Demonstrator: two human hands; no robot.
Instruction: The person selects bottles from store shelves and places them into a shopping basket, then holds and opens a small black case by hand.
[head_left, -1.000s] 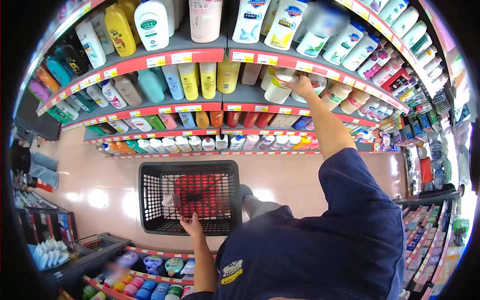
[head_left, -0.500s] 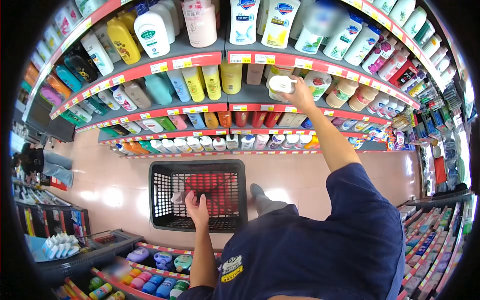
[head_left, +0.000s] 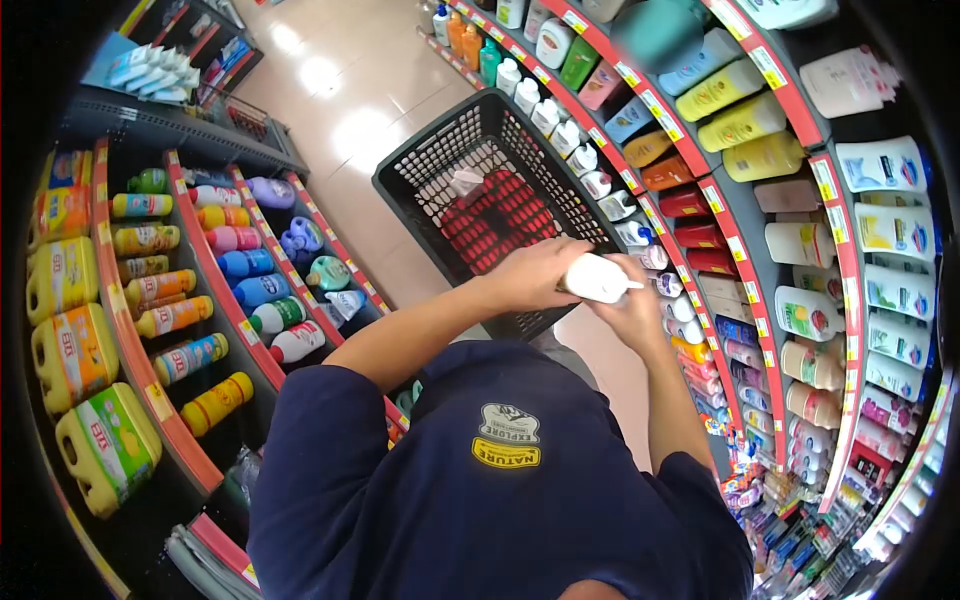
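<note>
A white pump bottle [head_left: 600, 278] is held between both my hands, above the near end of the black plastic basket [head_left: 425, 142]. My left hand [head_left: 545, 272] wraps round its left side, fingers closed on it. My right hand [head_left: 633, 300] grips it from the right, next to the nozzle. The bottle's top faces me, so its label and lower body are hidden. Inside the basket is a small whitish item [head_left: 466, 181], too unclear to name. Something red [head_left: 500, 222] shows at the basket's bottom.
On my right, curved shelves with red price rails [head_left: 720, 225] hold rows of bottles. To the left stand more shelves, with yellow jugs [head_left: 75, 350] and coloured bottles [head_left: 245, 262]. A tiled floor [head_left: 350, 90] stretches beyond the basket.
My right hand has brought the pump bottle from the shelf to in front of me. My left hand has left the basket and now holds the bottle too. The view has swung left.
</note>
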